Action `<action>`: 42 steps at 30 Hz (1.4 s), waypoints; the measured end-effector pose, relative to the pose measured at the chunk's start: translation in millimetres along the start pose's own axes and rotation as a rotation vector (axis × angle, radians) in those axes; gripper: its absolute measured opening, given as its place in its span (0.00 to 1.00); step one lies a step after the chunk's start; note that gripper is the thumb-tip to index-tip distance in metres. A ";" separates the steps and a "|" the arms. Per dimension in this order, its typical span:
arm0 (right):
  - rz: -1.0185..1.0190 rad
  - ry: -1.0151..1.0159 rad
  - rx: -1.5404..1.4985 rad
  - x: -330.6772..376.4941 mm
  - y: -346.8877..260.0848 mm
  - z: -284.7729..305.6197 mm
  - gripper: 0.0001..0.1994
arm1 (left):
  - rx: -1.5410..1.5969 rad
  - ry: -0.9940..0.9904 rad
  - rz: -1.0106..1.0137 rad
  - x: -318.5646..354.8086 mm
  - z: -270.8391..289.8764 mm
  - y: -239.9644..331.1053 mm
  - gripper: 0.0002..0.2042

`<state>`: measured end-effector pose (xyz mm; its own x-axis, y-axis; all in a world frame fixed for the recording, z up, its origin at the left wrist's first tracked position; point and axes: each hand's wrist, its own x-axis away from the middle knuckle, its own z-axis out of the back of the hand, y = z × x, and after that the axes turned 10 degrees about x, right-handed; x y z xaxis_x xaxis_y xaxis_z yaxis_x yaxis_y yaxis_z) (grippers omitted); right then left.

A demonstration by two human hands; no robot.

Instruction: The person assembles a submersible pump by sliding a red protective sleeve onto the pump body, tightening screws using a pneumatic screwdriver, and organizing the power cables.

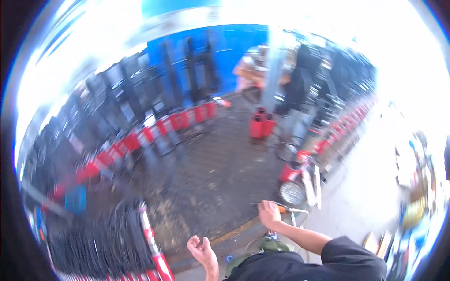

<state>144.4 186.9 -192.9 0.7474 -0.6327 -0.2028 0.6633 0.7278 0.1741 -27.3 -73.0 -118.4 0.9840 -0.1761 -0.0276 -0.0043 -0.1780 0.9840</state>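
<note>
Orange shows on a slim tool (282, 209) by the dark tabletop's (211, 159) near edge, toward its right corner. Our right hand (269, 214) covers its middle; in the blur we cannot tell whether the fingers grip it. Our left hand (204, 253), fingers loosely curled, holds nothing beside the same edge. We judge the tool light and stiff, best taken by its coloured end.

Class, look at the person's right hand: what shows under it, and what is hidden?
At the right hand, a thin dark strip shows to the left, an orange piece to the right. The hand covers whatever lies between; whether they join cannot be told.
</note>
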 end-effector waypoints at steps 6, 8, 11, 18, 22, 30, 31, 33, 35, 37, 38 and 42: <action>-0.080 0.019 0.052 -2.2 25.9 -45.4 0.21 | 0.107 -0.843 -0.345 19.9 -257.9 170.9 0.06; -0.058 -0.115 0.014 -5.3 31.2 -36.6 0.21 | 0.136 -1.031 -0.743 37.5 -348.6 203.5 0.06; -0.080 -0.166 -0.101 -2.3 40.4 -15.9 0.20 | 0.013 -0.886 -1.330 72.2 -472.3 244.7 0.16; -0.104 -0.373 -0.412 55.0 144.2 72.1 0.29 | -0.110 -1.002 -0.987 63.5 -550.6 200.5 0.12; -0.250 -0.458 -0.447 81.8 200.5 91.9 0.32 | 0.068 -0.775 -0.852 50.5 -463.6 194.8 0.08; -0.460 -0.429 -0.512 7.7 234.3 37.9 0.29 | 0.286 -0.490 -0.693 34.5 -355.3 188.4 0.07; -0.401 -0.467 -0.493 -12.5 229.3 37.8 0.29 | 0.256 -0.530 -0.746 40.9 -347.5 204.2 0.08; -0.352 -0.454 -0.474 -49.5 217.7 13.2 0.26 | 0.087 -0.604 -0.868 57.9 -333.1 228.5 0.09; -0.283 -0.571 -0.494 -83.6 210.6 -9.3 0.23 | -0.030 -0.748 -0.870 63.8 -310.2 243.8 0.05; -0.367 -0.569 -0.395 -96.8 196.1 -17.6 0.21 | -0.091 -0.801 -0.839 76.4 -294.1 246.9 0.08; -0.445 -0.546 -0.339 -96.9 194.7 -28.0 0.21 | -0.101 -0.859 -0.851 83.6 -286.1 255.0 0.08; -0.440 0.020 -0.530 -147.9 181.1 49.5 0.31 | -0.059 -1.039 -0.752 97.2 -229.2 270.3 0.12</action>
<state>155.8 399.1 -83.7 0.4088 -0.8976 -0.1651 0.7930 0.4389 -0.4226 108.0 83.7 185.1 0.1399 -0.7252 -0.6742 0.5233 -0.5239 0.6721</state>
